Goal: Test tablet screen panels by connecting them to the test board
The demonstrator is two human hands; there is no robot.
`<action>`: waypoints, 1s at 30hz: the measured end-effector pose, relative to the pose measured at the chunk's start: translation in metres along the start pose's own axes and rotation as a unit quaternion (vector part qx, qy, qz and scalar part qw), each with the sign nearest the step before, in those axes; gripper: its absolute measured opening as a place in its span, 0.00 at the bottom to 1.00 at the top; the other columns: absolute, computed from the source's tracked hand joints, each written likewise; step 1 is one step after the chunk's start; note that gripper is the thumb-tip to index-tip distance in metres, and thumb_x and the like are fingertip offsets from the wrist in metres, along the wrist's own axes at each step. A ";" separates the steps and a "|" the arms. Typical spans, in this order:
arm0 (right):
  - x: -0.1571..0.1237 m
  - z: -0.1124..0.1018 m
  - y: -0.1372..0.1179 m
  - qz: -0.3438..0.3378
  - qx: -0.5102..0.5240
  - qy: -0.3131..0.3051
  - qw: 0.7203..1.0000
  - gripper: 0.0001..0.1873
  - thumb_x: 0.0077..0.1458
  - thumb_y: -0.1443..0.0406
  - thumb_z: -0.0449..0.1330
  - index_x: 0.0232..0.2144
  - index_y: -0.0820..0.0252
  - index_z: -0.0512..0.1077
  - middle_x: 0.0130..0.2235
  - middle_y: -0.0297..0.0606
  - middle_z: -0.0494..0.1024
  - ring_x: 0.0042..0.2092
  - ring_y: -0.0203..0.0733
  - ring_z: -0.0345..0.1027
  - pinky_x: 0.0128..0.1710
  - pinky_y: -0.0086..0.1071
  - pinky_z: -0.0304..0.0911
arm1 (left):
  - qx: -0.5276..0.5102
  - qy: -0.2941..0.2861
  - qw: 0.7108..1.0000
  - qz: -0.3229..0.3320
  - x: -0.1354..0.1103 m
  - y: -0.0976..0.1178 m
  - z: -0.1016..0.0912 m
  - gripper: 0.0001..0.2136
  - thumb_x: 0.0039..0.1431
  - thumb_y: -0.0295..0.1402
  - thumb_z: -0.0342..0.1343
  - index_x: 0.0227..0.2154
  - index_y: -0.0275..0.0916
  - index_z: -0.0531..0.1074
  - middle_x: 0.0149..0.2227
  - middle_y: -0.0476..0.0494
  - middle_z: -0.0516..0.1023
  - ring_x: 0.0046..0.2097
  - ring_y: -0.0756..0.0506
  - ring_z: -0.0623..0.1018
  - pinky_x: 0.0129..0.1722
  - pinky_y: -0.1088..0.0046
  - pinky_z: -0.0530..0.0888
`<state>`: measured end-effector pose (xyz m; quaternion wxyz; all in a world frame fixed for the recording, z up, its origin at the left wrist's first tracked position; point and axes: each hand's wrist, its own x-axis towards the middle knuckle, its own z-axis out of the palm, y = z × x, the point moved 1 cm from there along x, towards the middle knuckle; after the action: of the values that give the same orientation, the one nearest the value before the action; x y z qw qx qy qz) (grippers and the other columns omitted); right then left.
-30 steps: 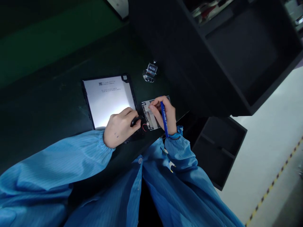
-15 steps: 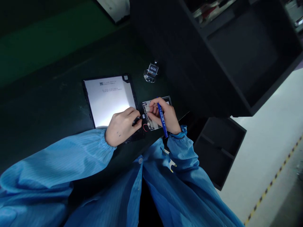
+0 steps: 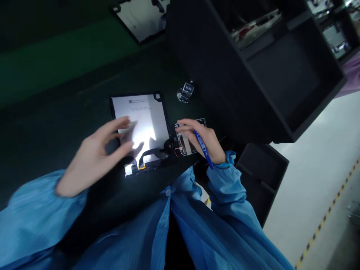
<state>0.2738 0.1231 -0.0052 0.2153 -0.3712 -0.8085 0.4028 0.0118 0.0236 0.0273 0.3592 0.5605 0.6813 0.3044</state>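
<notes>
Holds the left hand (image 3: 94, 153) over the left part of the white screen (image 3: 147, 127), with fingers parted and grip released. With the right hand (image 3: 211, 144), to the right of the screen, grasps a blue pen (image 3: 204, 149) and has the fingertips over the circuit board (image 3: 185, 145), just beside the screen's right edge. Cannot tell about their contact with this board. Has also a black ribbon cable (image 3: 153, 151) across the screen's lower part, and a metal counter (image 3: 186, 91) beyond its upper right corner.
</notes>
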 end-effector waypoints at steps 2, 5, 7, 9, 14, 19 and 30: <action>-0.004 -0.001 -0.003 -0.051 -0.063 -0.081 0.993 0.43 0.56 0.56 0.66 0.68 0.55 0.53 0.64 0.47 0.68 0.66 0.55 0.60 0.67 0.52 0.54 | -0.095 0.039 0.987 -0.127 -0.020 -0.014 -0.021 0.32 0.55 0.45 0.63 0.62 0.50 0.64 0.62 0.47 0.70 0.63 0.36 0.69 0.63 0.52 0.68; -0.005 0.006 -0.004 -0.074 -0.127 -0.157 0.976 0.69 0.43 0.56 0.75 0.72 0.55 0.33 0.71 0.51 0.50 0.73 0.62 0.38 0.71 0.61 0.34 | -0.235 0.059 0.938 -0.250 -0.040 -0.024 -0.027 0.27 0.54 0.40 0.63 0.58 0.52 0.69 0.58 0.48 0.75 0.62 0.35 0.71 0.64 0.52 0.69; -0.003 0.012 -0.003 -0.081 -0.140 -0.178 0.971 0.73 0.42 0.56 0.76 0.71 0.55 0.27 0.72 0.52 0.48 0.73 0.62 0.37 0.71 0.62 0.32 | -0.309 0.063 0.902 -0.295 -0.042 -0.024 -0.022 0.18 0.58 0.35 0.59 0.52 0.48 0.75 0.56 0.46 0.77 0.61 0.36 0.72 0.62 0.53 0.71; -0.002 0.018 -0.002 -0.086 -0.148 -0.182 0.968 0.76 0.40 0.55 0.77 0.71 0.56 0.25 0.72 0.54 0.48 0.73 0.61 0.38 0.71 0.61 0.33 | -0.355 0.082 0.876 -0.316 -0.037 -0.021 -0.018 0.13 0.60 0.32 0.54 0.46 0.44 0.78 0.55 0.43 0.78 0.61 0.37 0.72 0.60 0.54 0.74; 0.000 0.020 -0.003 -0.095 -0.125 -0.180 0.971 0.77 0.38 0.54 0.77 0.71 0.58 0.27 0.71 0.58 0.50 0.72 0.62 0.40 0.71 0.60 0.33 | -0.400 0.044 0.857 -0.323 -0.010 0.002 -0.022 0.16 0.66 0.40 0.43 0.39 0.42 0.76 0.49 0.41 0.80 0.53 0.34 0.77 0.49 0.50 0.80; 0.002 -0.008 -0.029 -0.089 0.111 -0.094 0.985 0.57 0.51 0.44 0.66 0.71 0.54 0.42 0.67 0.52 0.61 0.62 0.55 0.66 0.62 0.50 0.62 | -0.406 0.025 0.900 -0.157 0.008 0.052 -0.008 0.15 0.65 0.38 0.41 0.36 0.46 0.74 0.38 0.44 0.80 0.41 0.39 0.79 0.35 0.58 0.80; -0.009 -0.011 -0.024 0.085 0.212 0.189 0.955 0.27 0.54 0.62 0.63 0.57 0.52 0.72 0.48 0.34 0.81 0.58 0.51 0.70 0.59 0.45 0.67 | -0.405 0.022 0.901 -0.151 0.016 -0.011 0.039 0.14 0.61 0.44 0.57 0.48 0.51 0.76 0.54 0.49 0.77 0.62 0.40 0.70 0.64 0.63 0.66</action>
<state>0.2765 0.1121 0.0199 0.4030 -0.4535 -0.6145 0.5043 0.0365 0.0380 -0.0056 0.5817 0.2500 0.5833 0.5088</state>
